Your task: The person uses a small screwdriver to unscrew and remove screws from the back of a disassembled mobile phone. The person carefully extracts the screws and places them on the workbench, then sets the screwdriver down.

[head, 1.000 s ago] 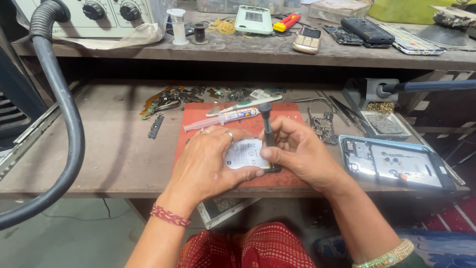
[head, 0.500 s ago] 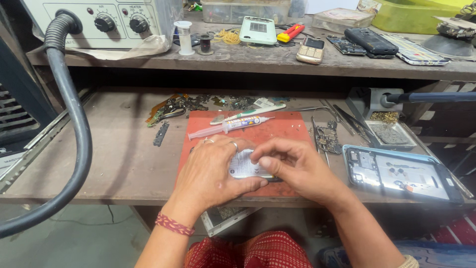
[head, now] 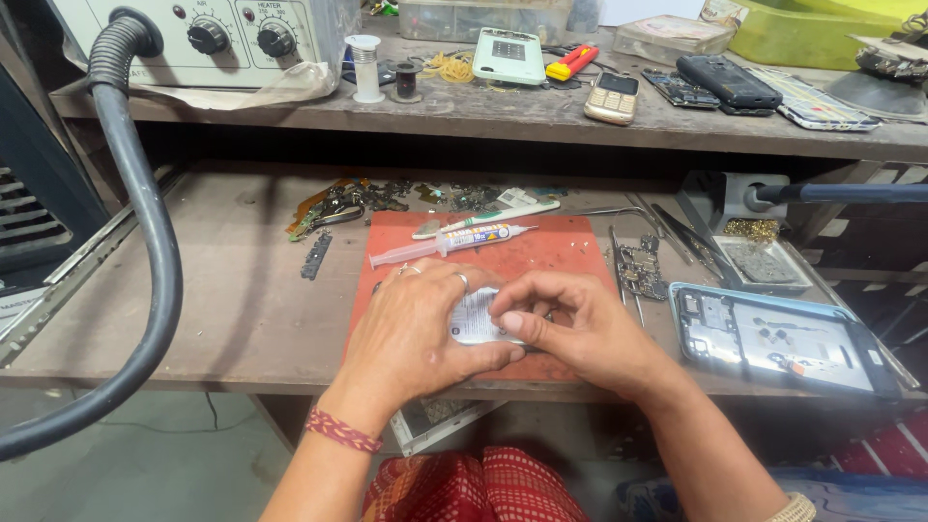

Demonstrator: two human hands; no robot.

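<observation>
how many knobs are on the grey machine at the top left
2. Both sit on the front panel of the grey machine: the left knob beside the hose, the right knob next to it. More may lie beyond the frame's edge.

A thick black ribbed hose (head: 145, 242) hangs by the wooden bench's (head: 242, 309) left edge. A clear syringe with a printed label (head: 449, 244) lies along the red rubber mat's (head: 565, 251) far edge. An opened blue-framed phone body (head: 773, 338) sits near the bench's right edge. A gold keypad phone (head: 611, 97) rests on the upper wooden shelf (head: 483, 114).

Syringe (head: 452, 242) just beyond, phone frame (head: 778, 338) rightward
</observation>
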